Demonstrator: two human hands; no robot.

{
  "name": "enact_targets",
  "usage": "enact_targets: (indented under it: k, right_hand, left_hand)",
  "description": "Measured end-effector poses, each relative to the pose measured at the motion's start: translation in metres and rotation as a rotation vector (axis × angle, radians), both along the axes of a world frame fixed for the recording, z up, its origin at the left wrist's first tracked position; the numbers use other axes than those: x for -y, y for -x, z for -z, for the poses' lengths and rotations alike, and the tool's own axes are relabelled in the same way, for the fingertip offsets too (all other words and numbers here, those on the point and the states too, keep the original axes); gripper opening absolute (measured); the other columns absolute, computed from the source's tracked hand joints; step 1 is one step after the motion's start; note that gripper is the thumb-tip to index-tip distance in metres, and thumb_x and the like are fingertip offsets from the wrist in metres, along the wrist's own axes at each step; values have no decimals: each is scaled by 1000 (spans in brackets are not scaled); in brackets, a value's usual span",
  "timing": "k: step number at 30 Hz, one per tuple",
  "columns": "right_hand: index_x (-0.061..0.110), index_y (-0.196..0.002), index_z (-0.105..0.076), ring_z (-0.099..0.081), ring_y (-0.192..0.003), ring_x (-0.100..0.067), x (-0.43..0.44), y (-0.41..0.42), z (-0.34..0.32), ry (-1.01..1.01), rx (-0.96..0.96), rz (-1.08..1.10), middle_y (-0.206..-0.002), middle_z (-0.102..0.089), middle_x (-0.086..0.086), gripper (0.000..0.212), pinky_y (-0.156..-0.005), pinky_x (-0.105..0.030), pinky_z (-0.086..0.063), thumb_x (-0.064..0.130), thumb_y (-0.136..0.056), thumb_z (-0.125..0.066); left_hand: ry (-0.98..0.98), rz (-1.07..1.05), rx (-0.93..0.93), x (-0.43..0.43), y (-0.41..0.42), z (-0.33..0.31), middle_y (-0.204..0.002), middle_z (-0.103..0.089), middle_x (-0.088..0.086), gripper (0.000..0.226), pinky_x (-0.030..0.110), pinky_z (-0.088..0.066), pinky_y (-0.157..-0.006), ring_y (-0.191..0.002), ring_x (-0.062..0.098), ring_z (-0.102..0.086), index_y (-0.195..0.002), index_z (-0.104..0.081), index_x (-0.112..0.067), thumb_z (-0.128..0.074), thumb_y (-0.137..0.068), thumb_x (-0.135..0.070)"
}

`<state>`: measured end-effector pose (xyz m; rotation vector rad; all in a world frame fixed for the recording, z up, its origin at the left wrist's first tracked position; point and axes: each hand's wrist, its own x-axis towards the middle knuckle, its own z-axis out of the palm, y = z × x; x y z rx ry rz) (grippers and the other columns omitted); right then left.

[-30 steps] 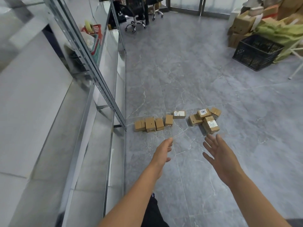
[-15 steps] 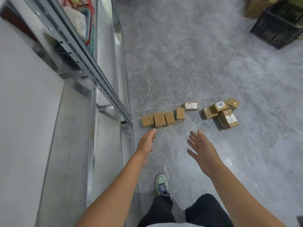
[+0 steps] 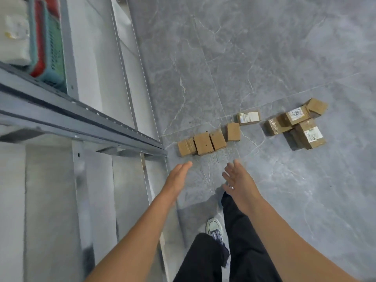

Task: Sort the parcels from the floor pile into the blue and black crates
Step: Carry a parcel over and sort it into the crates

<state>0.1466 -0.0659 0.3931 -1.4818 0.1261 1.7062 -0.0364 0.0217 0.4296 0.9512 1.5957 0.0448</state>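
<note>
1. Grey marbled floor spread beneath and beyond both hands, all parcels resting on it.
2. Metal shelving to the left of the left hand, its rail ending just beside the nearest parcel; stacked baskets far up on the left.
3. Black trouser legs and one pale shoe below the hands.
4. Left hand and right hand stretched forward, palms facing each other, fingers spread, empty, touching nothing.
5. Row of plain brown parcels just ahead of the fingertips, between the two hands' lines.
6. Labelled parcels clustered ahead and well right of the right hand; one flat labelled parcel between the groups.
</note>
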Motion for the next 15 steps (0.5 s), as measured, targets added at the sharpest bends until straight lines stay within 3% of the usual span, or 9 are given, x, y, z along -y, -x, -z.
enact_targets:
  k: [6,10,13,15]
  right_hand:
    - [15,-163,-30,-41,-149,-19,-71,-15,76,102,-58,52,-166,-36,-1,71,-112,-41,-39,56,-107,-44]
    - [15,-163,-31,-43,-147,-19,-108,-11,139,178,-80,118,-165,-38,-2,71,-108,-39,-41,56,-106,-45]
    - [15,-163,-30,-43,-147,-19,-130,-4,197,225,-68,159,-165,-38,-2,72,-114,-41,-40,57,-107,-44]
    - [14,-164,-29,-42,-148,-19,-143,3,244,272,-67,189,-166,-37,-3,74,-118,-44,-39,58,-107,-43]
  left_hand:
    - [24,161,-57,-97,-41,69,-146,-54,-1,50,40,-36,-115,-136,16,-47,-144,-54,-19,-46,-106,-49]
    - [69,266,-69,-161,-65,140,-135,-60,-3,39,42,-38,-113,-131,18,-51,-130,-62,-24,-48,-104,-50]
    - [66,301,-80,-207,-80,204,-106,-63,-10,24,30,-44,-89,-105,12,-60,-105,-63,-30,-48,-104,-49]
    - [61,349,-93,-233,-86,252,-90,-57,-16,22,22,-40,-74,-87,5,-55,-91,-58,-31,-48,-104,-47]
